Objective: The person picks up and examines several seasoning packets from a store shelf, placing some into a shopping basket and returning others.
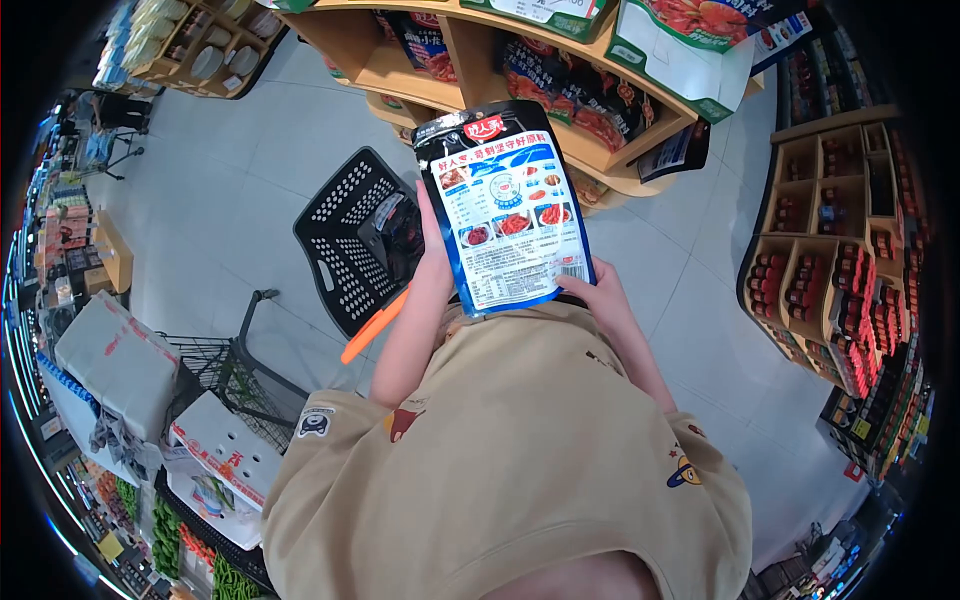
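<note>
A black and blue food pouch (508,215) is held up in front of my chest, its printed white panel facing me. My left hand (432,235) grips its left edge, with most of the fingers hidden behind it. At the lower right corner, my right hand (597,295) holds the pouch with the thumb on the front. A black perforated shopping basket (340,235) with an orange handle (375,323) hangs by my left forearm. Dark packages (398,235) lie inside the basket.
Wooden shelves (455,55) with dark pouches stand ahead. Shelves of red-lidded jars (835,290) are at the right. A wire cart (215,365) and white foam boxes (118,350) stand at the left. Farther back at the left is another cart (125,150).
</note>
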The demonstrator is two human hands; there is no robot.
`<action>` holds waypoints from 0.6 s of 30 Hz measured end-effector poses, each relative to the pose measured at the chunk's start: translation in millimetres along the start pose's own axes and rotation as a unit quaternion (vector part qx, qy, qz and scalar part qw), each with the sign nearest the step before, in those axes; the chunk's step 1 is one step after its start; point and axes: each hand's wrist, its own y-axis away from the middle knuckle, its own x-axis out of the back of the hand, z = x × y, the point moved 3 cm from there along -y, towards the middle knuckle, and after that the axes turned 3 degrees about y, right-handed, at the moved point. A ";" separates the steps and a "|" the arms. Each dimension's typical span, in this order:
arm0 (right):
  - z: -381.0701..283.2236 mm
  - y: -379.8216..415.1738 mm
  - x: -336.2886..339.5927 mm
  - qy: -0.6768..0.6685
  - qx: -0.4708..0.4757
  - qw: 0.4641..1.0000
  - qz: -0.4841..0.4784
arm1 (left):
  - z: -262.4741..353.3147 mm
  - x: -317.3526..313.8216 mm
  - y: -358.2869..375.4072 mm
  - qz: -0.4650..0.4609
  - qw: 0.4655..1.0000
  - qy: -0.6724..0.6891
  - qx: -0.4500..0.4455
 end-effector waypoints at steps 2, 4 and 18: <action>-8.0 -5.1 16.1 0.038 0.005 0.999 -0.020 | -4.4 -2.0 -7.2 -0.008 0.999 -0.007 -0.032; -5.6 -16.5 31.6 0.086 0.006 0.995 -0.043 | -8.3 -1.6 -7.4 -0.028 0.999 0.035 -0.010; 20.3 -63.1 75.1 0.361 -0.010 0.929 -0.084 | 28.0 74.4 -9.0 0.264 0.808 -0.373 -0.372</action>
